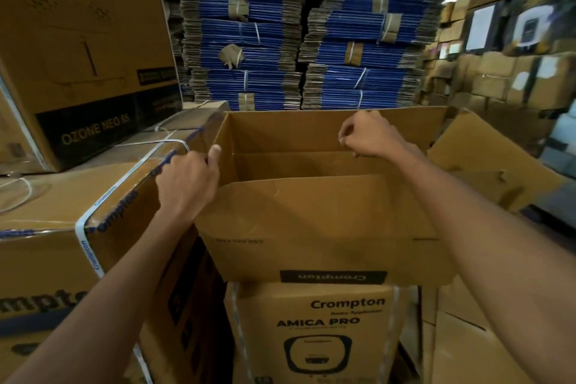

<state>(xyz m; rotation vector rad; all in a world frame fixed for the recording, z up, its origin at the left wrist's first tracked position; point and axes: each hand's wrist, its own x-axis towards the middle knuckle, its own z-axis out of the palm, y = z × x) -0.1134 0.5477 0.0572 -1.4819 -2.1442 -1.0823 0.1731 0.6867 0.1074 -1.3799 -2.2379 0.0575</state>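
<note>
An open, empty brown cardboard box (311, 227) printed "Crompton" stands in front of me on an "AMICA PRO" carton (314, 337). Its near flap hangs toward me, the far flap stands upright and the right flap (486, 159) leans outward. My left hand (187, 184) grips the upper edge of the box's left side, thumb on the inside and fingers hidden behind the cardboard. My right hand (367, 134) reaches across the opening, its fingers curled against the inside of the far flap, with nothing visible in them.
Taped and strapped Crompton cartons (62, 227) are stacked close on the left, with an "OZONE NEO 65" carton (81, 56) on top. Tall bundles of flattened blue boxes (311, 40) rise behind. Brown cartons (498, 78) line the right wall, and loose cardboard lies at lower right.
</note>
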